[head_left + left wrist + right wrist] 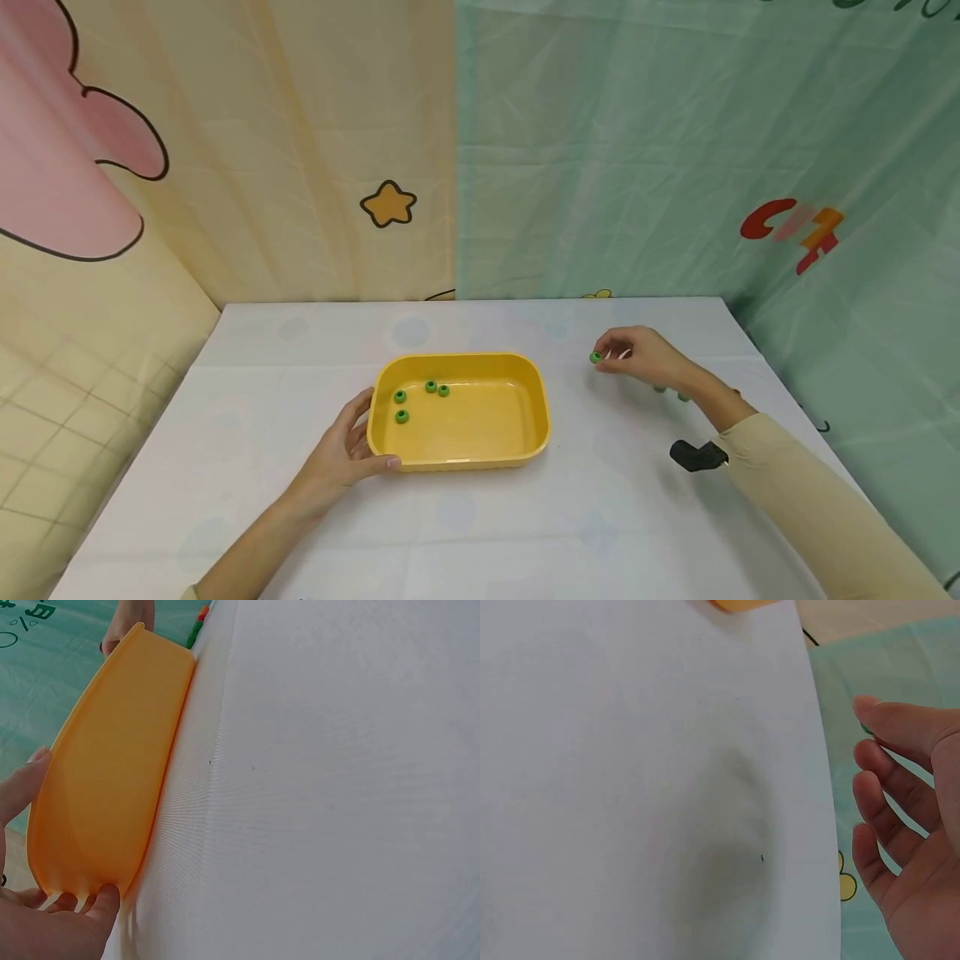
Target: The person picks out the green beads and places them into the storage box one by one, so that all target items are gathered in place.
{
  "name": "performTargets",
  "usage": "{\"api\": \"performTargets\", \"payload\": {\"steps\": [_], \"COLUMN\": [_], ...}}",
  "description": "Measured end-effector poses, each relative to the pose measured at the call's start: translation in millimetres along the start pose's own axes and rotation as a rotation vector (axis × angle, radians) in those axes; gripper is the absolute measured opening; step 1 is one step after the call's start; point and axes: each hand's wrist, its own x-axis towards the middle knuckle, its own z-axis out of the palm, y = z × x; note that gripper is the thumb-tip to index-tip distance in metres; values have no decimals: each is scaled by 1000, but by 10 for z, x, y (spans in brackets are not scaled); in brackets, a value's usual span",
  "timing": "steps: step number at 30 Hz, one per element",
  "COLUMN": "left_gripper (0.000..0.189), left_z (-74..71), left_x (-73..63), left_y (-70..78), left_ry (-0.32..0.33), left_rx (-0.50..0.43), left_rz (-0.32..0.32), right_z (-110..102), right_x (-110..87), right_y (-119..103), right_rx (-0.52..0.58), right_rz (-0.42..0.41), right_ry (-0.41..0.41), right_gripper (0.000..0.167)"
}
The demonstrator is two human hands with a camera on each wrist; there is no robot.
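Observation:
A yellow tray (480,425) with rounded corners stands at the middle of the table. Several small green beads (402,416) with dark holes lie in its left half. My left hand (337,454) grips the tray's left end, the thumb at the front corner and the fingers along the outer wall, as the left wrist view also shows. Right of the tray, above the table, my right hand (643,354) pinches one green bead (596,357) between thumb and forefinger. In the right wrist view only a sliver of that bead (867,729) shows beneath the thumb.
More green beads (683,397) lie on the table beneath the right wrist, partly hidden by it. A black object (697,456) sticks out beside the right cuff. White cloth covers the table (480,533); printed curtains (600,150) hang behind and at the sides.

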Motion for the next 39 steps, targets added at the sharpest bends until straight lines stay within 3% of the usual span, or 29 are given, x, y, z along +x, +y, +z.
{"api": "performTargets", "payload": {"steps": [8, 26, 39], "left_gripper": [109, 111, 112], "left_z": [-3, -10, -10], "left_x": [14, 5, 9], "left_y": [-7, 14, 6], "left_ry": [-9, -3, -9], "left_rx": [11, 24, 19], "left_rz": [2, -7, 1], "right_z": [26, 259, 365], "right_x": [190, 517, 716], "right_y": [-181, -548, -799], "right_rx": [-33, 33, 38], "right_rz": [-34, -147, -197], "right_ry": [-24, -158, -207], "right_gripper": [15, 14, 12]}}
